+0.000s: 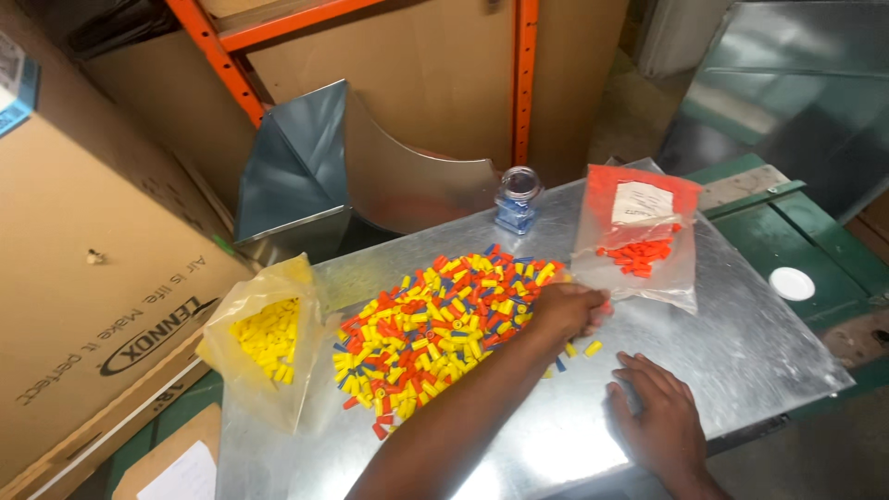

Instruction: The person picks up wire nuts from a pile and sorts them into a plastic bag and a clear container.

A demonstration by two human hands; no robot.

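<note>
- Where the metal sheet (741, 352) is bare, right hand (659, 417) lies flat, fingers spread.
- Left hand (567, 310): fingers curled at pile's right edge, seemingly pinching an orange cap; grip hard to make out.
- Wire-connector pile (435, 329): yellow, orange, blue; long axis lower-left to upper-right.
- Clear bag of orange connectors (639, 243), orange header, white label, right of pile.
- Bag of yellow connectors (264, 338), left.

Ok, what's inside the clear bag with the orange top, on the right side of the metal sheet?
The clear bag holds a small cluster of orange connector caps; anything behind its white label can't be seen.
</note>
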